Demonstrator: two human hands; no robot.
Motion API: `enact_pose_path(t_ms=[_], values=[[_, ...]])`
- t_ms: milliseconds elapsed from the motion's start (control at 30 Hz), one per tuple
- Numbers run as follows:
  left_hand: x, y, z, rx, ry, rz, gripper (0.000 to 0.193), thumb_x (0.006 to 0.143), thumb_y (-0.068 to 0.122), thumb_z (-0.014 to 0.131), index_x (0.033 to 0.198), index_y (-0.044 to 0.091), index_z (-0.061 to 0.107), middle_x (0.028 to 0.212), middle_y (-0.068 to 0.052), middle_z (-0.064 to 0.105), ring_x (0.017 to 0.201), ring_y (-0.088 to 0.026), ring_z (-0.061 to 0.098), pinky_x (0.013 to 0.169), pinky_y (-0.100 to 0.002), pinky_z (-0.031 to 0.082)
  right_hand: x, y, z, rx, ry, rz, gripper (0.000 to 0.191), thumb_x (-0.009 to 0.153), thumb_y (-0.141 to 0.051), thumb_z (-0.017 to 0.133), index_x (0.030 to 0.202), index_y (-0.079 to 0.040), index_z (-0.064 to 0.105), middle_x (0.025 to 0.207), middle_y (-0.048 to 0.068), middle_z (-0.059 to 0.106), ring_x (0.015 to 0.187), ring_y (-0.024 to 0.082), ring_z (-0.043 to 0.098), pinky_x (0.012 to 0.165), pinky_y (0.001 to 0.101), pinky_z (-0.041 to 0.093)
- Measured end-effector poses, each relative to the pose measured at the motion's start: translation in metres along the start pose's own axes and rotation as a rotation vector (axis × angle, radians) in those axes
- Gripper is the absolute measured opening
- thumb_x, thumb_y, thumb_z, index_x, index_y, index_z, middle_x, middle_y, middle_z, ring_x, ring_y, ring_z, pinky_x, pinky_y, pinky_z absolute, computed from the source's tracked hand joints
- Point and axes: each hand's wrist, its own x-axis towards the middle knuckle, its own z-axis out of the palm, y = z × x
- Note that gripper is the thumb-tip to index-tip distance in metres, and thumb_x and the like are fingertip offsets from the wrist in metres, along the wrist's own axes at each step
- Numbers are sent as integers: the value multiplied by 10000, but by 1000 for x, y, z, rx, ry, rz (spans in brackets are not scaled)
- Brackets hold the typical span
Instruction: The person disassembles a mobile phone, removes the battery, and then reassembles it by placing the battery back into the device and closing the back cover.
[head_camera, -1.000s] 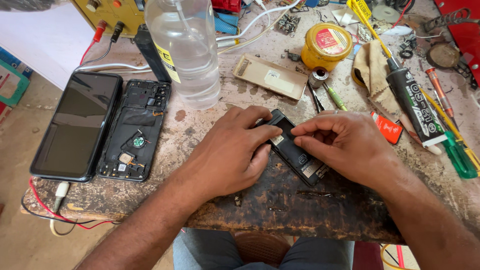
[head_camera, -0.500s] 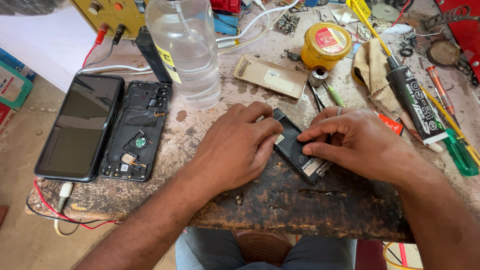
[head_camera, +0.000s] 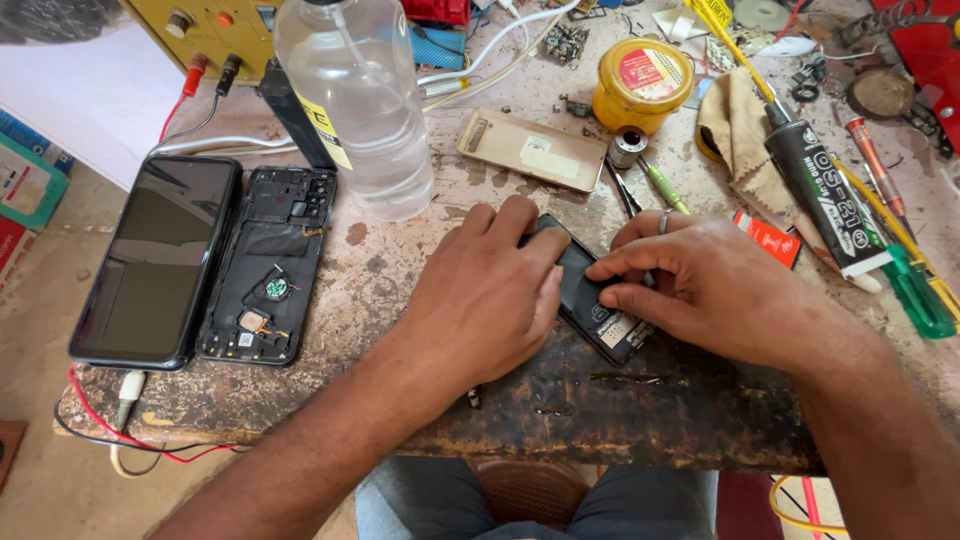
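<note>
Worn workbench (head_camera: 400, 400): one left hand (head_camera: 485, 295) and one right hand (head_camera: 715, 290) pressing flat, fingers unclenched, on one black phone battery (head_camera: 590, 300); two opened phone halves (head_camera: 265, 265) alongside.

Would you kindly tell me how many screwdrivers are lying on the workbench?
2 clearly: a green-handled screwdriver at the right edge beside the black adhesive tube, and a red-handled screwdriver just above it. Others may be hidden in the clutter at the top right.

A flat black phone battery (head_camera: 592, 296) lies just right of the frame's centre on the worn workbench, near its front edge, angled from upper left to lower right. A pale label shows at its lower right end; both hands cover much of it.
</note>
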Motion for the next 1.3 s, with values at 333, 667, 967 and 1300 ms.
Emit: enact_pose_path(t_ms=[333,667,967,1300], values=[[12,18,3,71,31,-83,250,844,266,760,1010,82,731,1021,-131,601,970,-320,596,803,-477,480,-58,-12,17,23,218,69,648,752,-434,850,1287,-106,687,1203,99,726,987,267,719,843,365,566],[7,25,16,-13,97,109,120,875,165,727,964,86,745,1035,-51,667,1086,-268,582,964,-456,420,-83,-15,33,13,415,19,565,681,-353,894,1107,-67,657,1241,111,715,1132,295,688,941,396,535],[17,27,13,-80,12,83,189,825,327,788,939,180,821,914,-14,682,1025,-247,592,951,-469,385,-85,-9,32,18,454,12,481,672,-344,905,1007,-74,689,1216,106,733,1106,282,699,926,392,548],[18,30,18,-94,47,-33,218,787,367,816,924,197,828,935,-21,666,1040,-251,584,959,-472,371,-84,-7,36,-18,470,28,504,633,-349,915,993,-57,716,1201,92,752,1001,251,707,860,372,577]])
